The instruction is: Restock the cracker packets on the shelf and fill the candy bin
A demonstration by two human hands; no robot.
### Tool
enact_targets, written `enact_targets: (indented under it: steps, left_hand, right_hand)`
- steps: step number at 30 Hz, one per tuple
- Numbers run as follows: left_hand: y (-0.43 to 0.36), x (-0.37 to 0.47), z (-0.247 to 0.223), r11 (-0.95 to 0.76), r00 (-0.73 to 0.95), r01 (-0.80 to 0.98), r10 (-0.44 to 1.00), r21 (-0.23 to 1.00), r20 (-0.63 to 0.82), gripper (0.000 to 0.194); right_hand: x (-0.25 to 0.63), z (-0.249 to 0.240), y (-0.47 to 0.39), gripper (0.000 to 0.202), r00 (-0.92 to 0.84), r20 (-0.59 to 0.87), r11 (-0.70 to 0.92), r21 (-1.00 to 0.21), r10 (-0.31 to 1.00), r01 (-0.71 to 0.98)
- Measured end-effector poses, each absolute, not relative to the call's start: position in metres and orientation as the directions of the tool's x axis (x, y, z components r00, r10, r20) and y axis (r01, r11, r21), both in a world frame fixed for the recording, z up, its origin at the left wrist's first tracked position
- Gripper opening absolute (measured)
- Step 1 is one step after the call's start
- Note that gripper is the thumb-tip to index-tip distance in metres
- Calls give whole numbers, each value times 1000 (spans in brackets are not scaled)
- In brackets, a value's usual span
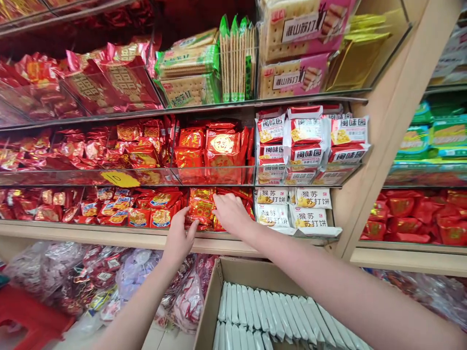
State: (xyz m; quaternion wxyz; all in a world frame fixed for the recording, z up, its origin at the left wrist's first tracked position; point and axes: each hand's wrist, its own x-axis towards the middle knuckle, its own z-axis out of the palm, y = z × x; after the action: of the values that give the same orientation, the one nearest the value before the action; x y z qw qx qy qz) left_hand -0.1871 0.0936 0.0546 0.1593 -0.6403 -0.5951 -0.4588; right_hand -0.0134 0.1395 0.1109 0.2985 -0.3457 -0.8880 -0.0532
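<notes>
Both hands reach to the lowest shelf, around a red and gold packet (202,206) standing at its front. My left hand (181,234) is at the packet's lower left corner, thumb and fingers apart, with the fingertips at its edge. My right hand (230,212) lies at the packet's right side, its fingers over the red packets there and partly hidden by one another. White cracker packets (272,215) stand just right of my right hand. Red packets with blue and gold labels (160,217) are to the left of my left hand.
Below the shelf, an open cardboard box (208,296) holds rows of white packets (262,311). Bagged goods (105,272) and a red stool (31,316) are at lower left. A clear shelf guard (219,176) runs above the hands, and a wooden upright (386,131) stands at right.
</notes>
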Motion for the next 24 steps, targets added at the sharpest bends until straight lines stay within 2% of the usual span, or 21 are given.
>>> enact_targets:
  steps: [4,8,14,18,21,24]
  left_hand:
    - [88,-189,46,-253,-194,847,672,468,714,43]
    - [87,-192,50,-262,-241,790,698,554,674,46]
    - [93,-201,57,-245,-291,761,698,601,654,40]
    - [98,-201,62,-212,-282,814,669,540,688,33]
    - [104,-198,67,-181,-209,888,660,422,722,22]
    - [108,-195,71,-156,-134,940,649,304,749,18]
  right_hand:
    - [-32,110,159,27,-543,499,702,-211,676,680]
    - [-36,112,165,25,-491,461,655,-320,739,685]
    - [-28,122,159,16,-517,504,719,-415,692,558]
    - [-20,121,164,15,-499,580,765,-469,644,442]
    - [-18,115,169,18,-468,598,757,-471,651,452]
    - [-16,109,172,21,-461,606,759,-469,648,451]
